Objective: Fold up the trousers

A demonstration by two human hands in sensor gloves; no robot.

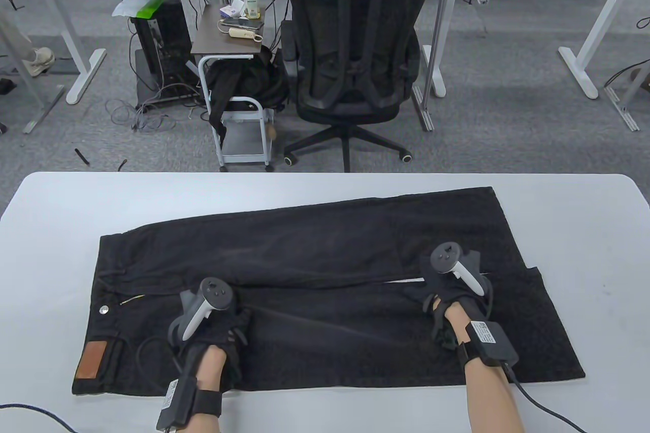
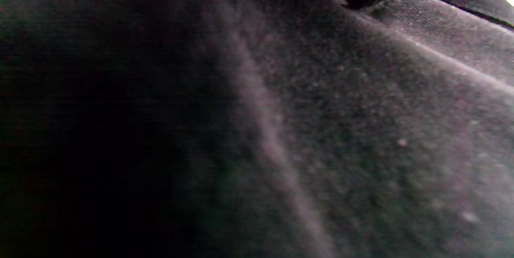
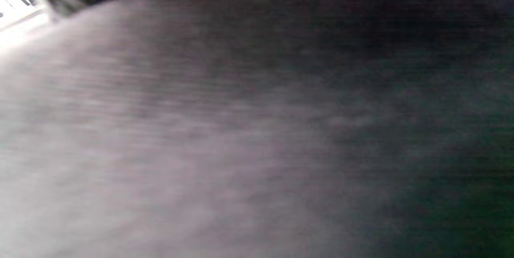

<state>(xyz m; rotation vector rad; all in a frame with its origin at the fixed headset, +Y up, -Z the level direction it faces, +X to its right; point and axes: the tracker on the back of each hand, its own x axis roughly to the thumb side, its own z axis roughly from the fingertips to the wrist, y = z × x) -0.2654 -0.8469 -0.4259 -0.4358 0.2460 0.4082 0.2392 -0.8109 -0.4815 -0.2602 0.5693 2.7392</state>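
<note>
Trousers (image 1: 315, 245) lie flat across the table (image 1: 51, 209), waistband leftward; both hands, left hand (image 1: 210, 321) and right hand (image 1: 452, 291), rest on the near leg (grip indiscernible); denim seems heavy, limp, best grasped at hems.

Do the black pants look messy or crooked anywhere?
A little. The trousers lie flat, but the two leg ends on the right don't line up: the near one sticks out farther. Both hands, left hand and right hand, rest on them.
</note>
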